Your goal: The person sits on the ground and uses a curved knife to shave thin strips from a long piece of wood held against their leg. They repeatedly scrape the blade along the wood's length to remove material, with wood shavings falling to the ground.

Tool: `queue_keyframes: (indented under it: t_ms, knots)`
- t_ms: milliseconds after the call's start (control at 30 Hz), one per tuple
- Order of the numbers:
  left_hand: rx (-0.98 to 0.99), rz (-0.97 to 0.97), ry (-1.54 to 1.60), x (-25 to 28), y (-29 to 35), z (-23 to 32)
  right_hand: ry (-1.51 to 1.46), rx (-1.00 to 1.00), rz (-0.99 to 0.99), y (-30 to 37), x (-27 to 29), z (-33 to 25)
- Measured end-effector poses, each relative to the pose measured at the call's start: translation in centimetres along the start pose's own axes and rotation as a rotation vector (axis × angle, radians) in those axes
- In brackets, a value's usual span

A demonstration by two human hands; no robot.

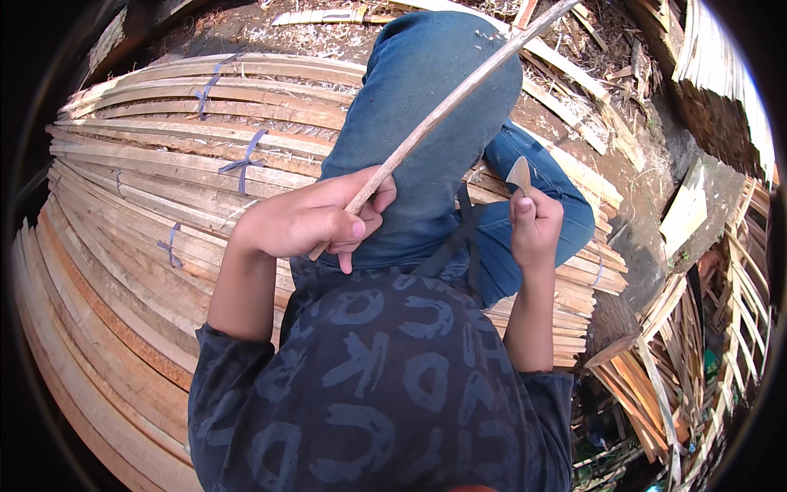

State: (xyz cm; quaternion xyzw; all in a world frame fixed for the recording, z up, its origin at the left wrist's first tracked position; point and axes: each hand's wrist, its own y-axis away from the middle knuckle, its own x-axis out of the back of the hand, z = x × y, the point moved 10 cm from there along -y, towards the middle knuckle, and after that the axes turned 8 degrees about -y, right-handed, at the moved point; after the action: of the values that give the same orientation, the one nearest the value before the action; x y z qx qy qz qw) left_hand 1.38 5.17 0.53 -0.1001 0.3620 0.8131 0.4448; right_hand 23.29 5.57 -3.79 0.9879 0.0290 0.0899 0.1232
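Observation:
My left hand (328,215) is closed around the lower end of a long, thin wooden stick (443,111). The stick slants up to the right across my jeans and runs out of the top of the view. In my right hand (537,223), closed in a fist above my right thigh, is a knife (519,175). Its short, broad, pointed blade points upward and stands apart from the stick. The knife's handle is hidden inside my fingers.
Bundles of long sawn wooden strips (131,246) lie beneath and beside me, tied with purple bands (244,162). Wood offcuts (590,90) and shavings cover the ground ahead. At the lower right are a cut log (613,350) and a heap of split strips (656,394).

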Motion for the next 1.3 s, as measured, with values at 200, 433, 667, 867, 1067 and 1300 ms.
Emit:
queue_keyframes:
  t_ms: [200, 433, 667, 867, 1067, 1300]
  knots:
    - [0.095, 0.267, -0.081, 0.6, 0.7, 0.2, 0.034, 0.046, -0.043, 0.5, -0.9, -0.4]
    - [0.1, 0.183, -0.074, -0.6, 1.1, -1.1, 0.362, 0.166, -0.133, 0.3, -4.2, -6.6]
    - [0.127, 0.101, 0.138, -1.6, 1.4, -2.5, 0.518, 0.229, -0.196, 0.7, -7.4, -9.0]
    - [0.109, 0.065, 0.165, -0.8, 0.3, -3.4, 0.566, 0.215, -0.175, 0.6, -6.8, -8.8]
    - [0.093, 0.103, 0.086, -0.1, 1.2, -3.2, 0.57, 0.217, -0.174, 0.6, -7.4, -8.7]
    - [0.09, 0.121, 0.043, -0.3, 1.1, -2.9, 0.609, 0.216, -0.177, 0.4, -8.3, -9.6]
